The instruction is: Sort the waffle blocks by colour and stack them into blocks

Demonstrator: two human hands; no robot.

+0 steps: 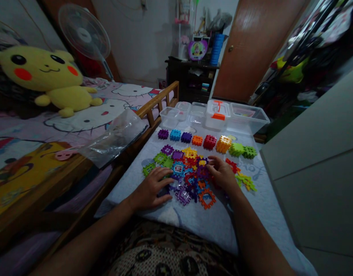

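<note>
Purple plastic sits at the meeting point here: one toothed square piece (203, 172) lies in the right part of the loose pile (190, 178), just left of your right hand (224, 174) and touching or almost touching its fingertips. That hand reaches in from the right, thumb and fingers bent toward the piece — whether they truly pinch it, I cannot tell in this dim light. Your left hand (153, 188) is palm down at the pile's left edge, fingers spread, near the green pieces (149, 168) and with nothing seen in its grip. So the purple piece lies between your hands, clearly nearer the right one; being roughly square, it shows no long axis. The blue window piece (178, 168) lies nearer the left hand, and an orange frame (207, 206) lies on your side of the pile. Beyond both hands, a row of colour-sorted stacks (210, 142) runs left to right across the cloth-covered counter (205, 230) — with clear boxes (241, 123) behind it. Yellow and lime pieces (247, 181) lie to the right of your right hand.
</note>
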